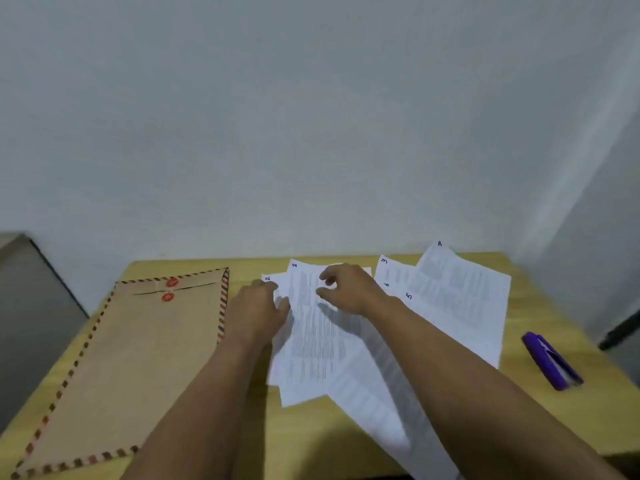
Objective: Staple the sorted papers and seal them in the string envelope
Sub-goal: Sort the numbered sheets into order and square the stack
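Left hand (258,311): fingers curled loosely at the left edge of the white printed sheet marked 1 (313,327), thumb touching the paper; whether they pinch it cannot be told. Right hand (349,289): fingers (329,271) bent and parted, thumb and forefinger apart above the far part of the same sheet, gripping nothing visible. Beneath that sheet, a white sheet marked 2 (273,282), its far-left corner showing. To the right, a fanned spread of white printed sheets (453,299), overlapping, with corner marks 3, 5 and another reading like 4; the farthest corner overhangs the table's far edge. Another white sheet (370,400) lies near, partly under the right forearm. Left of the hands, a brown kraft string envelope (138,351) with striped border and two red button closures, lying flat. Far right, a purple stapler (550,362), apart from the papers. All rest on a light yellow wooden table (554,420) against a pale wall (311,116).
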A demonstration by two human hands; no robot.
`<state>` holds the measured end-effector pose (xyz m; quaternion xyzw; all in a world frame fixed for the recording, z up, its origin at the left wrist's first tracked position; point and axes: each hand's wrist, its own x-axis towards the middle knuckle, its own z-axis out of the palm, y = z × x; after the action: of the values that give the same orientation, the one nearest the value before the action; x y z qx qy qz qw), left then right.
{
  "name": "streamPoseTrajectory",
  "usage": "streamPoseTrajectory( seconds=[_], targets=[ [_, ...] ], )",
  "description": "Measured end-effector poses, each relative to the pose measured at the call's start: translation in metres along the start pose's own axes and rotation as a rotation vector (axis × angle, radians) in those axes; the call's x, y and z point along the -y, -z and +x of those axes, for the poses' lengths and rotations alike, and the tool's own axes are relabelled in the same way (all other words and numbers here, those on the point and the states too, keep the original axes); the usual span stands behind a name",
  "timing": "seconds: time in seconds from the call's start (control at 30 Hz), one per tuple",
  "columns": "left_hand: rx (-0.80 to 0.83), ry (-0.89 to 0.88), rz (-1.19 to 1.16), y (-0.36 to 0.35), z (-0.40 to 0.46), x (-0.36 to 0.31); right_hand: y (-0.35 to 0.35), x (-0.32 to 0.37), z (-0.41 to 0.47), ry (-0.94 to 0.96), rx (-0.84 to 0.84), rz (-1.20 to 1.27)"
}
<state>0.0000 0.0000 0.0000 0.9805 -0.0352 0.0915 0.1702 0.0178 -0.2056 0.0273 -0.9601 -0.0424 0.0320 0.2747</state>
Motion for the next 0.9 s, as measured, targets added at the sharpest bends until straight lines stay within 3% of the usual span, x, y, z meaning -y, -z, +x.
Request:
streamPoseTrajectory(
  seconds=[0.3,0.47,0.7,0.9],
  targets=[
    [-0.064,-0.232,0.074,-0.066,0.062,0.033,-0.046,0.003,0.126,0.058,0.084,-0.019],
    [-0.07,-0.247,0.031,-0.067,0.057,0.035,-0.054,0.001,0.136,0.056,-0.023,-0.028],
    [-0.07,-0.112,-0.506,-0.022,0.047,0.012,-0.004,0.028,0.111,0.133,-0.125,0.284],
    [-0.181,-0.134,-0.662,0.053,0.036,-0.013,0.072,0.077,0.06,0.233,-0.183,0.516]
  ],
)
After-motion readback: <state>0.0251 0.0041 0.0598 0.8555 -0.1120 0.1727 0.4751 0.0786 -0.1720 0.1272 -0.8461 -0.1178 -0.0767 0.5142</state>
